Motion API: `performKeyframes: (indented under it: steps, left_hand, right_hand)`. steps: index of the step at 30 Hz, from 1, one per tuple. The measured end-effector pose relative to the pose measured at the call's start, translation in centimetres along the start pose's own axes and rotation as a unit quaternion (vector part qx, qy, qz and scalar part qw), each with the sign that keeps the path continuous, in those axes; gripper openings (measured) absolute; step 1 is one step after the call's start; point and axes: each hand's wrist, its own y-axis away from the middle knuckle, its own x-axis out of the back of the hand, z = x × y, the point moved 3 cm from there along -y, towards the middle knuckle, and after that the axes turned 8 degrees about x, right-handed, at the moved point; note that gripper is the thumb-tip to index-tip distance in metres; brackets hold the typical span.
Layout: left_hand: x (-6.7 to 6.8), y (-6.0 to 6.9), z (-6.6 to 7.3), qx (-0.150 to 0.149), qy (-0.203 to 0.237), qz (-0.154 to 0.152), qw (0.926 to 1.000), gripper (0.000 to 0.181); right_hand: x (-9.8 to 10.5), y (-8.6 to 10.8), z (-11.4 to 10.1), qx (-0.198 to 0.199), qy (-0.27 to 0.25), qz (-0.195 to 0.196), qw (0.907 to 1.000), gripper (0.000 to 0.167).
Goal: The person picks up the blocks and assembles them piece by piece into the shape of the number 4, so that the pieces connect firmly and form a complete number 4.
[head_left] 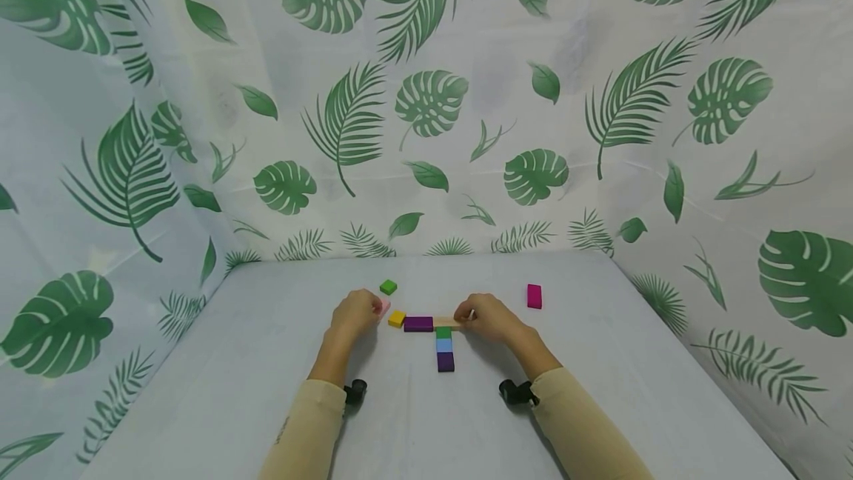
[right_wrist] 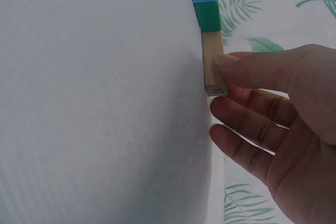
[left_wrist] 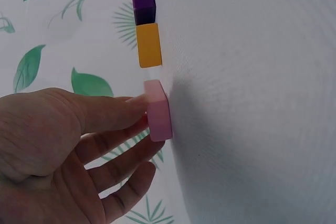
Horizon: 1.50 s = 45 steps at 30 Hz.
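Note:
My left hand (head_left: pixel 356 313) pinches a pink block (left_wrist: pixel 159 111) between thumb and fingers, low at the table surface. Just right of it lies a yellow-orange block (head_left: pixel 396 318), a small gap apart from the pink one. A long purple block (head_left: pixel 418 324) comes after the yellow one, its right end meeting a plain wooden block (head_left: pixel 445 322). On that wooden block's far end, my right hand (head_left: pixel 489 317) has a thumb-and-finger pinch. Below the wooden block, a green block (head_left: pixel 443 332), a light blue block (head_left: pixel 444 346) and a dark purple block (head_left: pixel 445 362) run toward me in a column.
Behind the left hand lies a loose green block (head_left: pixel 389 287). A magenta block (head_left: pixel 534 296) lies farther right, beyond the right hand. Leaf-printed cloth (head_left: pixel 433 169) hangs behind and beside the white-covered table (head_left: pixel 233 391).

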Motion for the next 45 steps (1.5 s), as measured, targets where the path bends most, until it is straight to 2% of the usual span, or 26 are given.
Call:
performKeyframes:
  steps: [4,13,23,31,37,45]
  left_hand:
    - [-0.2,0.0,0.1,0.004,0.001,-0.003,1.0,0.018]
    - [-0.5,0.0,0.3,-0.023,-0.001,0.02,0.9995,0.015]
    - [-0.5,-0.2,0.7,-0.027,-0.001,0.024,0.9994,0.016]
    - [-0.8,-0.7,0.7,-0.023,0.005,0.016,0.9996,0.021]
    - [-0.8,-1.5,1.3,-0.011,0.017,0.004,0.9998,0.026]
    - [-0.8,-1.9,2.1,-0.007,0.012,-0.007,0.9999,0.027]
  right_hand:
    - [-0.2,-0.1,0.2,-0.008,-0.003,-0.002,1.0,0.017]
    - [-0.2,-0.3,0.4,-0.007,0.002,-0.002,1.0,0.017]
    - [-0.1,-0.3,0.1,-0.004,0.005,-0.003,1.0,0.018]
    - [0.0,-0.2,0.0,-0.004,0.005,-0.003,1.0,0.018]
    - [0.2,-0.2,-0.1,-0.004,-0.001,-0.002,1.0,0.017]
    - [-0.1,-0.2,0.1,-0.011,0.0,-0.004,0.9999,0.018]
